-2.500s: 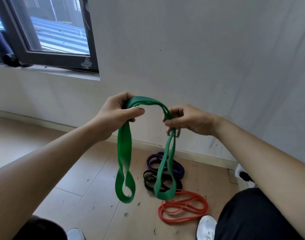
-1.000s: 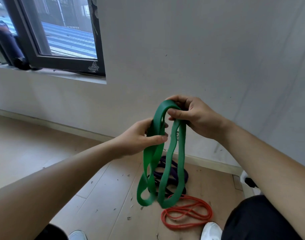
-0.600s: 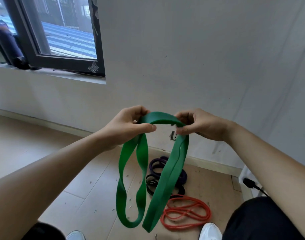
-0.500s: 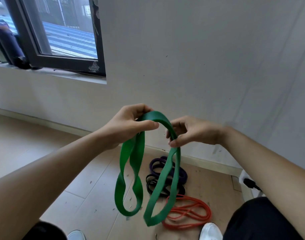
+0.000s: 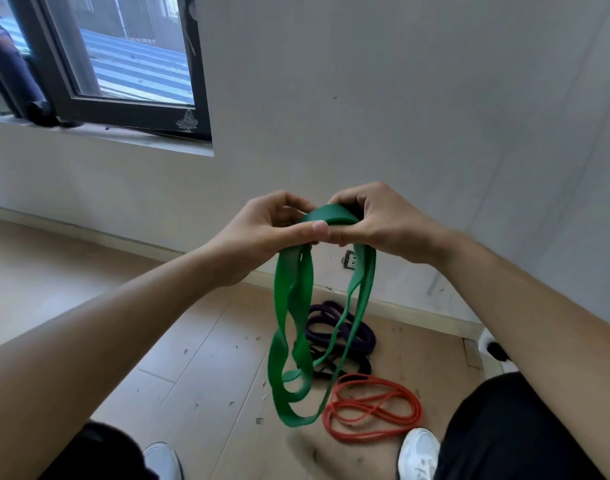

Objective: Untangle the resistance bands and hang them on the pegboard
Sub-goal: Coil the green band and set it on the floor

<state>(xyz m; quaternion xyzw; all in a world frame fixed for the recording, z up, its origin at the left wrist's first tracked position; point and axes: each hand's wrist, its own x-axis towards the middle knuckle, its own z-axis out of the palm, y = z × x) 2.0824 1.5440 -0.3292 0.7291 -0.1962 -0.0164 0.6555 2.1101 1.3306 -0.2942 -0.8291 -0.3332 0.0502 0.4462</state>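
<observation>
- Head view: the left hand (image 5: 262, 233) and the right hand (image 5: 383, 226) both grip the top of the green band (image 5: 291, 292). The fingers are curled over it, the thumbs press on its front, and the two thumb tips touch each other.
- The green band hangs down from the hands in several twisted loops. Its lowest loop is blurred and is held in the air above the floor (image 5: 192, 358).
- Behind the green band's lower loops, the purple band (image 5: 360, 336) and the black band (image 5: 364, 367) lie together on the floor, near the bottom edge of the wall (image 5: 400, 98).
- Below and right of the green band, the red band (image 5: 369, 407) lies coiled, near a white shoe (image 5: 418, 452).
- Left of the green band, the wooden floor stretches wide.
- The window (image 5: 123, 64) is up and left, well apart.
</observation>
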